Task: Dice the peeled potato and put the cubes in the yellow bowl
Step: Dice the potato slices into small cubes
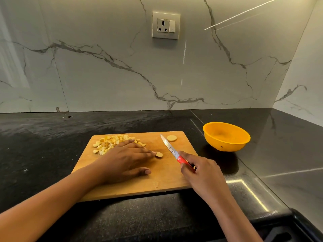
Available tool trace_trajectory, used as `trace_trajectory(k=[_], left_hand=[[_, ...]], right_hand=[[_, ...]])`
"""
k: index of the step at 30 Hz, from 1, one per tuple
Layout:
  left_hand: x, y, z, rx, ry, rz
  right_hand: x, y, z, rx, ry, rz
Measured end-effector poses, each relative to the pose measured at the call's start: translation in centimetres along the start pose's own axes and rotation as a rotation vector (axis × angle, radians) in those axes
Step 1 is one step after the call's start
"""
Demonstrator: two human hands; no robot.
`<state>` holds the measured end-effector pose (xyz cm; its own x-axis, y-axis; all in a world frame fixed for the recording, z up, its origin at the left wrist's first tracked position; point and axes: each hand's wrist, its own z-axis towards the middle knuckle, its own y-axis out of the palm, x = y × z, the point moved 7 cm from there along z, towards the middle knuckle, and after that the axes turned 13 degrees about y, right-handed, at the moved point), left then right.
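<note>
A wooden cutting board (162, 179) lies on the black counter. A pile of potato cubes (111, 143) sits at its far left. My left hand (125, 159) lies flat on the board beside the pile, fingers spread, fingertips touching a small potato piece (159, 154). A round potato slice (172, 138) rests near the board's far edge. My right hand (201, 173) grips a red-handled knife (170, 148), blade pointing away toward the slice, tip above the board. The yellow bowl (226, 136) stands to the right of the board; it looks empty.
The black stone counter (52, 137) runs to a marble wall with a power socket (166, 25). A side wall closes the right corner behind the bowl. The counter's front edge passes under my forearms.
</note>
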<state>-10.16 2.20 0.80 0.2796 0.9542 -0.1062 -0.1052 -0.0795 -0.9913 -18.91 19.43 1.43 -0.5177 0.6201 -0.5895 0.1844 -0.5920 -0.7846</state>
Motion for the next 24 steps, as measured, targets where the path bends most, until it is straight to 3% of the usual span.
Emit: trace_trajectory(k=[24], left_hand=[[0.8,0.4,0.8,-0.111,0.063,0.013]], right_hand=[[-1.6,-0.2,-1.3,-0.043,-0.219,-0.176]])
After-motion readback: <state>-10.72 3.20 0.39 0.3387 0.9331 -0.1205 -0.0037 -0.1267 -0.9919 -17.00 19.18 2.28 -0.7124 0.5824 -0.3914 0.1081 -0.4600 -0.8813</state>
